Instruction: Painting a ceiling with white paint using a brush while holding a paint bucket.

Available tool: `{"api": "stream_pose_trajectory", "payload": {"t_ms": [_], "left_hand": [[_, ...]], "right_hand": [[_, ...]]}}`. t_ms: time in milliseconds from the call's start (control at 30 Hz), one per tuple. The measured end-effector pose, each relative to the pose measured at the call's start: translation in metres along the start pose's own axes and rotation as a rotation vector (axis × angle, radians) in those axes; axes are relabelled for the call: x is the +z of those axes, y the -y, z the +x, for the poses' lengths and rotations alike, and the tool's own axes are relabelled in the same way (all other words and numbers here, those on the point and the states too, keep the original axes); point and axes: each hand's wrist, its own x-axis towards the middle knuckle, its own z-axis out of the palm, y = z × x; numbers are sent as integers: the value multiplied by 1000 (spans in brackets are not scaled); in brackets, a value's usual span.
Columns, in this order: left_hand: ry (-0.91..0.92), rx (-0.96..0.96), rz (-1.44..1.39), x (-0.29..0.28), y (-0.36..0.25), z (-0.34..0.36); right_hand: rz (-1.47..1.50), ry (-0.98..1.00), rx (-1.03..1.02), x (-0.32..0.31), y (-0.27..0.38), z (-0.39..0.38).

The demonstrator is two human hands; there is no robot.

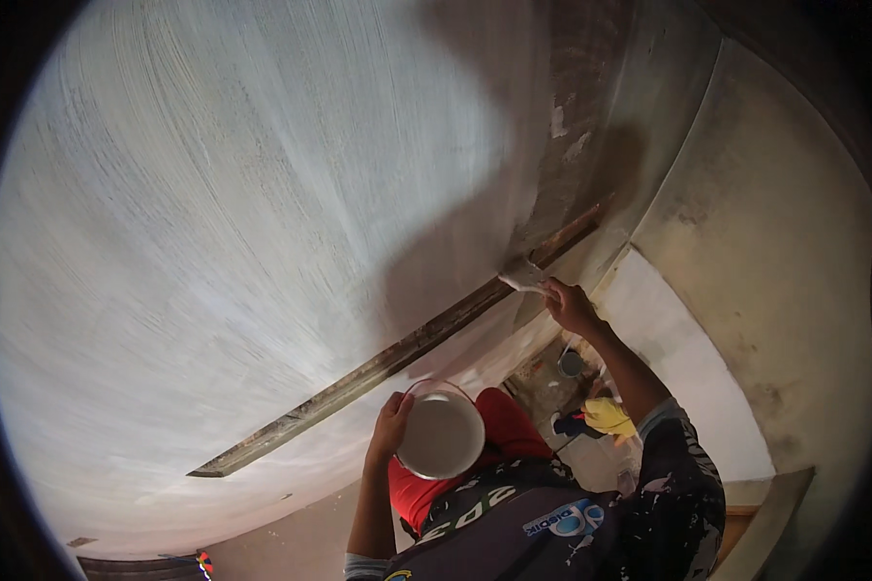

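- Holding a bucket [478, 453] in the left hand [388, 431] and a brush [521, 275] in the right hand [572, 308], a person faces a large wall [262, 242] streaked with pale paint.
- Left hand: fingers curled at the bucket's left rim, beside its thin reddish handle [436, 382]. The bucket sits before the person's middle, its mouth facing up, with pale grey paint [441, 434] inside.
- Right hand: fingers wrapped around the brush, narrow on its handle. The whitish brush head points up and left, over a dark slanting strip [388, 360] on the wall; whether it presses there, I cannot tell.
- A darker, patchy area [581, 116] lies above and right of the brush; a shadow [436, 252] falls left of it.
- The person wears red shorts [502, 416] and a dark, paint-flecked shirt [533, 494].
- Below the right arm are a small pot [571, 364] and a yellow cloth [607, 416].
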Motion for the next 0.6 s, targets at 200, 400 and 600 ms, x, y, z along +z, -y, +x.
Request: {"api": "stream_pose_trajectory", "payload": {"t_ms": [200,400,600], "left_hand": [[4,-35,-33,2,7,2],[10,0,-28,3,-3,1],[-11,-64,-56,-1,0,0]], "right_hand": [[-23,-64,18,-40,34,48],[114,-212,-66,-105,99,64],[77,-580,-253,-38,72,63]]}}
